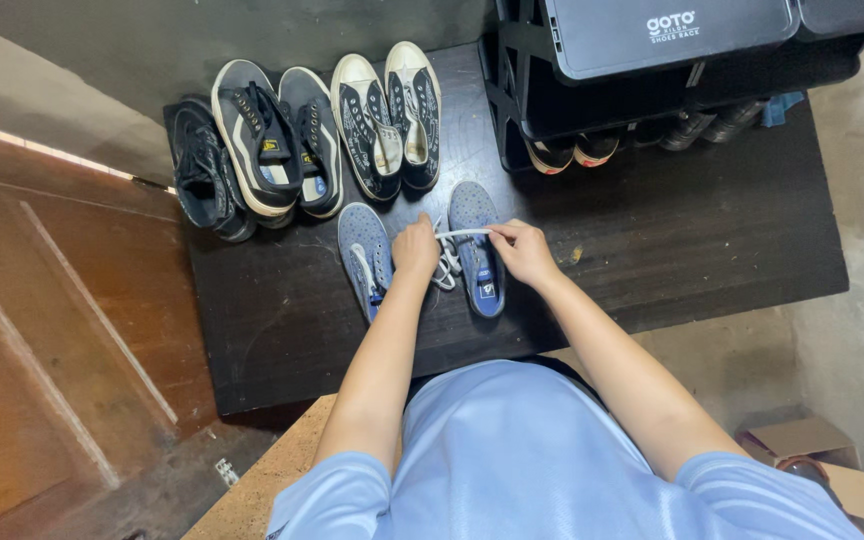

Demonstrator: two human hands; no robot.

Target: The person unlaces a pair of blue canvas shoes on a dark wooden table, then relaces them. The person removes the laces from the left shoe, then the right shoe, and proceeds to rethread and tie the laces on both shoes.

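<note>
Both hands pinch the white lace (pixel 462 234) taut, left hand (pixel 416 250), right hand (pixel 522 252), over the right blue sneaker (pixel 479 262) mid-mat (pixel 652 240); knot unfinished, left sneaker (pixel 365 255) laces loose.

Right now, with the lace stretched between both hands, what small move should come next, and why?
Probably cross the lace ends over the right blue shoe. The left hand and right hand hold the white lace taut above it, and loose lace hangs beside the shoe, so no knot looks formed yet.
</note>
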